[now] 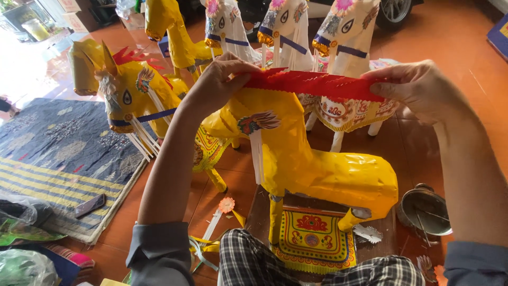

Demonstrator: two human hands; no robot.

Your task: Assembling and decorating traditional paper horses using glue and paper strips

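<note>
Centrally, the left hand [219, 79] and right hand [415, 85] each pinch an end of a red paper fringe [312, 83], stretched over a yellow paper horse [317, 164].

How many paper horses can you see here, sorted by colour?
Yellow paper horses: 3, one under the hands, one at left, one behind.
White paper horses: 3.
Total: 6

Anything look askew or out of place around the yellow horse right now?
Nothing damaged. Loose paper trims lie scattered on the floor by the yellow paper horse. Both hands, left and right, hold the red fringe strip level over its neck.
</note>
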